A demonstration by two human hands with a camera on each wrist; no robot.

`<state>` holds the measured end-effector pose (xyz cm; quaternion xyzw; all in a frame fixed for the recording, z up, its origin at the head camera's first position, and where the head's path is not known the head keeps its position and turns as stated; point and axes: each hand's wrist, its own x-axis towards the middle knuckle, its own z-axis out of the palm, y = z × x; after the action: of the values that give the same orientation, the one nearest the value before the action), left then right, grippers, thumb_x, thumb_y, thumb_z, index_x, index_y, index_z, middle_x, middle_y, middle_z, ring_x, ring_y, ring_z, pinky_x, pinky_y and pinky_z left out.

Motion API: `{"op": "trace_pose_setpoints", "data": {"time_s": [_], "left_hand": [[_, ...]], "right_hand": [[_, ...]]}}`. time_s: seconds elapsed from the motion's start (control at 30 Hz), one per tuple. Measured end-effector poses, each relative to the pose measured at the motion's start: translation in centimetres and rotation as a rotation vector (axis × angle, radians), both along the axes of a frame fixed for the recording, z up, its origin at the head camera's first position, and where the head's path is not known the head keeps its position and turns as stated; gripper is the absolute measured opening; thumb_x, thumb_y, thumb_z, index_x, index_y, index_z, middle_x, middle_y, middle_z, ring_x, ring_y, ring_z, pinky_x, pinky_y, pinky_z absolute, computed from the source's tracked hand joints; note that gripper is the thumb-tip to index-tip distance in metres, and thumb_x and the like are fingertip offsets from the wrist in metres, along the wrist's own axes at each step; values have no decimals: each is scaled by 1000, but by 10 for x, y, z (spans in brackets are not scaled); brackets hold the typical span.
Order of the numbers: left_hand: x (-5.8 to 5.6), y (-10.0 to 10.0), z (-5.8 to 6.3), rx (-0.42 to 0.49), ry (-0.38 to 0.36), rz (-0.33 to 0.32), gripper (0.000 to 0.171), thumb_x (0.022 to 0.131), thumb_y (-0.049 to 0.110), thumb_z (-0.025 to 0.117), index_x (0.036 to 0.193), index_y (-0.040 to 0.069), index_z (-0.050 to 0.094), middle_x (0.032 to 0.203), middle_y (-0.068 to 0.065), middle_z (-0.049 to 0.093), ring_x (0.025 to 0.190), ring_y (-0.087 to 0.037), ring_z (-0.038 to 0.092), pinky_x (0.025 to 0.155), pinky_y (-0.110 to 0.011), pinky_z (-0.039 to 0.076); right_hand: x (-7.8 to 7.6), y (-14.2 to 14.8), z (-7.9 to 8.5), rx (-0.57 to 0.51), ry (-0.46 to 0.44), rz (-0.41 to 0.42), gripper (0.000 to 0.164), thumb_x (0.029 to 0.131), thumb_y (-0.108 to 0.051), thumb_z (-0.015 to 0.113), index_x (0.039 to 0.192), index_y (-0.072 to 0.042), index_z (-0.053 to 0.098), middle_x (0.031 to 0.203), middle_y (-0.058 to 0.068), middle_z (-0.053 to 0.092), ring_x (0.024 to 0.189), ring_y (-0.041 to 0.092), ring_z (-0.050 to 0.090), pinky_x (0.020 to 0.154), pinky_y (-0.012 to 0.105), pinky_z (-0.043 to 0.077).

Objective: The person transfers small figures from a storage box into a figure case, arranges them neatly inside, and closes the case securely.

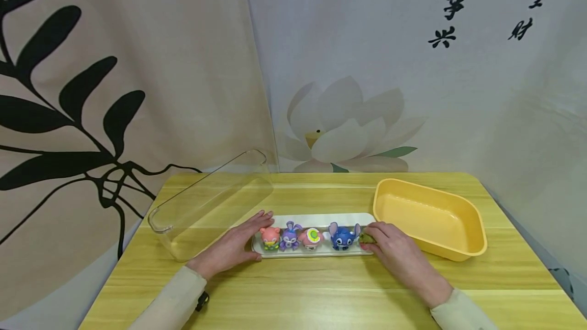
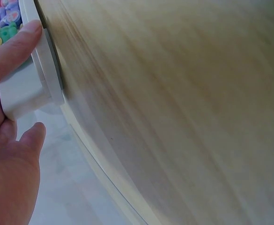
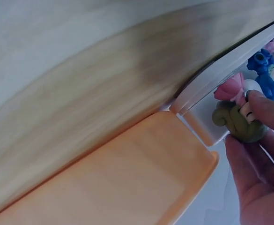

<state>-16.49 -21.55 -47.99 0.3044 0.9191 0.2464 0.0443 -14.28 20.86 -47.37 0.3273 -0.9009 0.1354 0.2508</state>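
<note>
A long white tray (image 1: 316,218) holds a row of small figurines: a pink one (image 1: 269,237), a purple rabbit-eared one (image 1: 290,236), a pink one with a green-and-yellow swirl (image 1: 311,237) and a blue big-eared one (image 1: 342,236). At the tray's left end, my left hand (image 1: 234,246) grips the rim, one finger laid over it in the left wrist view. My right hand (image 1: 399,251) pinches a figurine with olive-green hair and pink clothing (image 3: 243,123) between thumb and fingers, inside the tray's right end beside the blue one. My fingers partly cover it.
Just right of the tray stands a yellow plastic basin (image 1: 431,187), its near corner close to my right hand. A clear, transparent cover (image 1: 211,208) lies to the left, behind my left forearm. The wooden table (image 1: 312,294) meets a printed cloth backdrop (image 1: 348,39) at its far edge.
</note>
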Motion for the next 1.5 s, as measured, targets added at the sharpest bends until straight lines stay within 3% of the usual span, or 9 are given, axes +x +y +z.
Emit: {"op": "trace_pose_setpoints", "data": {"time_s": [0.5,0.77,0.93,1.1,1.17,1.23,1.37,1.43,1.5], "left_hand": [[5,-7,1,23,-8,11,94,78,14,91,159,14,42,170,-1,27,156,-28,23,121,-52,32],[8,-8,0,150,-88,19,96,76,18,92,159,14,42,171,0,23,157,-28,19,121,-57,28],[12,-6,5,193,-105,42,106,75,22,93,163,13,34,174,0,12,158,-31,13,120,-65,25],[24,-10,17,232,-100,100,106,82,34,88,166,20,25,173,2,11,156,-34,20,118,-64,29],[31,-13,24,245,-42,131,100,85,36,85,166,25,27,172,3,18,154,-34,26,117,-63,32],[40,-18,32,257,71,160,92,88,34,83,164,26,32,170,3,27,152,-33,32,116,-61,35],[52,-30,42,305,422,209,75,88,25,82,155,16,49,161,-6,44,147,-28,41,120,-43,37],[53,-38,45,362,593,239,65,92,31,78,148,7,55,156,-12,50,146,-24,43,122,-33,32],[53,-48,45,410,735,295,64,96,42,72,143,0,57,151,-18,54,148,-20,41,124,-26,27]], "right_hand": [[-7,-6,0,23,14,23,43,75,-17,93,112,-5,73,108,5,66,93,19,66,80,38,62],[0,-4,8,20,-24,-60,50,78,-32,92,116,-6,73,115,6,68,105,25,66,86,44,61],[5,2,15,-52,-37,-113,50,82,-35,87,121,-7,72,124,7,67,115,29,62,89,50,60],[4,7,25,-170,-10,-128,47,84,-27,84,123,-5,71,131,8,66,121,32,60,94,53,55],[3,8,29,-217,-13,-135,45,85,-26,83,123,-5,70,133,9,65,124,33,59,96,55,53],[2,9,33,-261,-42,-147,44,88,-26,81,125,-6,70,136,10,64,126,36,58,97,58,50],[1,9,42,-344,-137,-171,43,95,-27,74,132,-6,67,144,12,60,132,41,53,101,64,45],[1,8,46,-377,-174,-179,44,97,-27,72,134,-6,65,147,13,57,134,42,50,101,66,44],[-1,8,48,-393,-195,-185,44,98,-27,70,136,-5,64,149,14,56,136,43,48,102,68,42]]}}
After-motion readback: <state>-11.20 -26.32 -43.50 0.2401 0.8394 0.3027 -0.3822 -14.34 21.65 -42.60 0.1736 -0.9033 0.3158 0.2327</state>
